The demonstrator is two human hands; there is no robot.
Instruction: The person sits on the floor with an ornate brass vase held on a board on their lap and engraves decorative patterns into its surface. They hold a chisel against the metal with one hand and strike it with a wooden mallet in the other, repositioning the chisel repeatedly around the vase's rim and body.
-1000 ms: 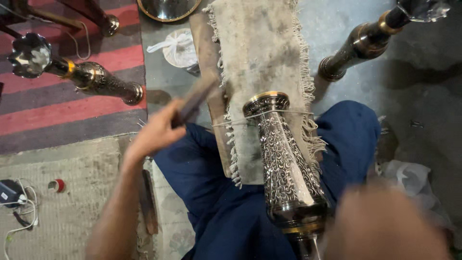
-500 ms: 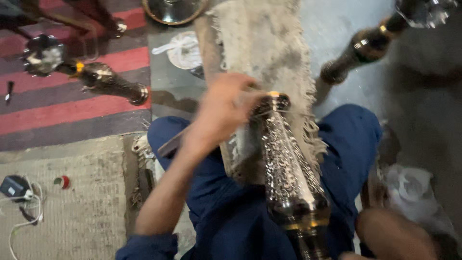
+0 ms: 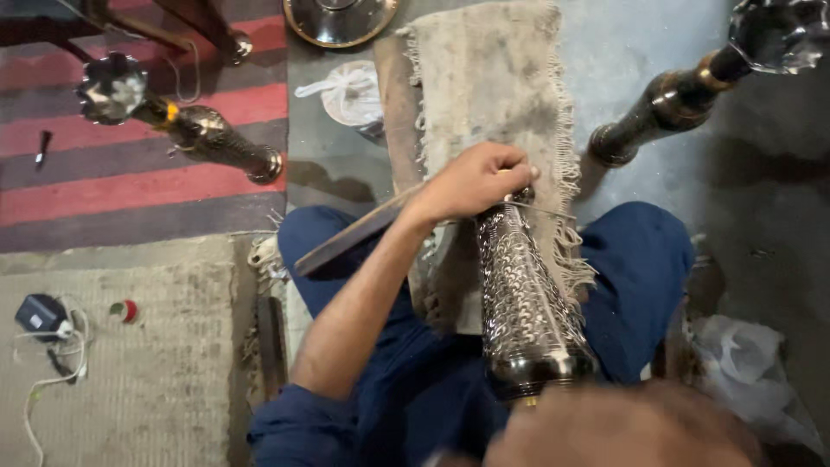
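Embossed metal vase point(image 3: 527, 303) across lap; pattern covers body. Left hand point(image 3: 474, 180) closed on flat file point(image 3: 354, 238) at rim, filing unfinished. Right hand point(image 3: 622, 428) blurred, grip unclear.

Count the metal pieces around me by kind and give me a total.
Patterned metal stems: 3, one under the left hand at, one on the striped rug, one on the grey floor
Round metal dish: 1
Flat metal file, in the left hand: 1
Total: 5
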